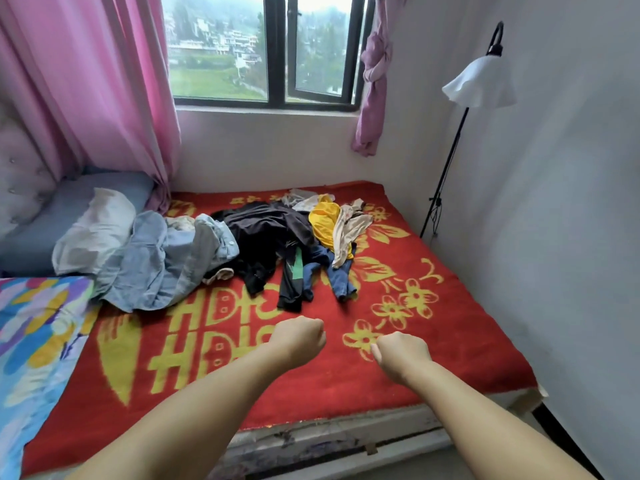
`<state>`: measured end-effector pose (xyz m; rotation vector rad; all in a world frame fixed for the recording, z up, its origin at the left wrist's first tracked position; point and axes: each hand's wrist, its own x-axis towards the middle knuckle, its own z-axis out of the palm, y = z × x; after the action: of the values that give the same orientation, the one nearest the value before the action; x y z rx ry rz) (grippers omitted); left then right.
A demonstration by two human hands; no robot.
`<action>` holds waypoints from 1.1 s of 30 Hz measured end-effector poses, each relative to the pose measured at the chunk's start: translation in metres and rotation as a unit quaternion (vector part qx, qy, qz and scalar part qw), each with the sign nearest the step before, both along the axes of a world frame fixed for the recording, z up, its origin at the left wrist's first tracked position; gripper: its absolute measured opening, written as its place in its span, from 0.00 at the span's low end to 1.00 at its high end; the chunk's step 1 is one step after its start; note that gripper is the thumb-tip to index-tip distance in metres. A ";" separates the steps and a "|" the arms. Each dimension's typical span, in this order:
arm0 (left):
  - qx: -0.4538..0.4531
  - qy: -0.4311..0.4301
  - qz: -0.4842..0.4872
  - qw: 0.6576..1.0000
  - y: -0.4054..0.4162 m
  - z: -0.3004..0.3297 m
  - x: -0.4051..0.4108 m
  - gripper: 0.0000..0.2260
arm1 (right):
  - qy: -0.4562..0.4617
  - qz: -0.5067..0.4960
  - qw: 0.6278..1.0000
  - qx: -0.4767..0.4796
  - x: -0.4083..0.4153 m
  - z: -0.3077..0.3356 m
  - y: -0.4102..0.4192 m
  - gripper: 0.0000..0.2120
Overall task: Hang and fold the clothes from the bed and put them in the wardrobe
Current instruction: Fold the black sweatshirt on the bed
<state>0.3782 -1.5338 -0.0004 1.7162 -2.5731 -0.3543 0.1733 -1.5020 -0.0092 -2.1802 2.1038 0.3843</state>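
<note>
Red bed blanket with yellow pattern (433, 358): heap of mixed crumpled clothes (270, 244) at centre. Left hand (299, 337), right hand (403, 355): fisted, empty, nearer than heap.

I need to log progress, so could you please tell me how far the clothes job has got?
Nothing looks done: no garment is folded or hung, and no wardrobe is in view. Nothing is in hand: the left hand and right hand are fists over the red blanket, holding nothing. Left: the light blue shirt, black garments, yellow top and jeans.
</note>
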 end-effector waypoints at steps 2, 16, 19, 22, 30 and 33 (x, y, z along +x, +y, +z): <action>0.003 0.003 -0.005 1.000 -0.034 -0.006 -0.010 0.14 | -0.008 -0.010 1.000 0.008 -0.012 -0.009 -0.029 0.20; 0.093 0.017 0.101 0.990 -0.252 -0.115 -0.085 0.14 | -0.034 0.064 0.994 0.087 -0.084 -0.107 -0.282 0.20; 0.113 0.025 0.129 0.985 -0.286 -0.146 -0.105 0.13 | -0.041 0.073 0.990 0.111 -0.102 -0.140 -0.333 0.20; 0.144 0.018 0.142 0.979 -0.307 -0.180 -0.107 0.13 | -0.047 0.073 0.986 0.141 -0.107 -0.178 -0.367 0.20; 0.129 -0.028 0.232 0.964 -0.377 -0.287 -0.059 0.15 | -0.135 0.078 0.973 0.169 -0.041 -0.272 -0.433 0.18; 0.107 -0.056 0.261 0.958 -0.411 -0.333 -0.037 0.31 | -0.207 0.030 0.963 0.168 -0.005 -0.311 -0.448 0.17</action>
<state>0.3408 -1.9445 -0.3335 2.4580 -2.0814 -0.5321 0.1684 -1.9495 -0.3204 -1.9288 1.6220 0.2389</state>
